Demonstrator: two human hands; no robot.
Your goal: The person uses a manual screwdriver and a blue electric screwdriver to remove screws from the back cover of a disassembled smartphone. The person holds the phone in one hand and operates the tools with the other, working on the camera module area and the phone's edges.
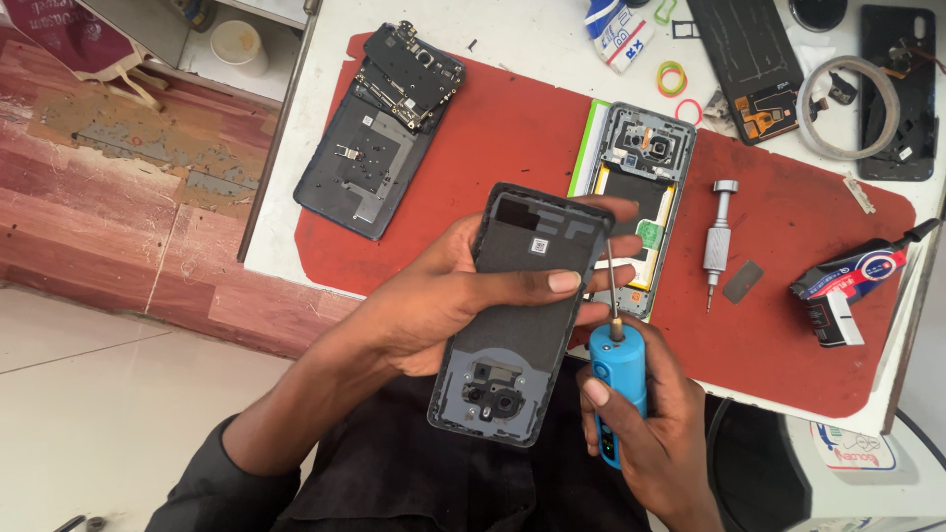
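The right hand point(641, 424) is closed around a blue screwdriver point(619, 379), bit pointing up. The left hand point(453, 296) grips a grey back cover point(522, 325), held over the desk's near edge. Behind lies an opened phone point(636, 192) on the red mat point(788, 335); a silver screwdriver point(719, 236) is beside it.

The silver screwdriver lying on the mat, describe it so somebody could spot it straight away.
On the red mat, look right of the opened phone with its yellow-edged battery. The silver screwdriver lies there alone, tip toward the person. It is bare metal with a flat round cap, unlike the blue one in the right hand.
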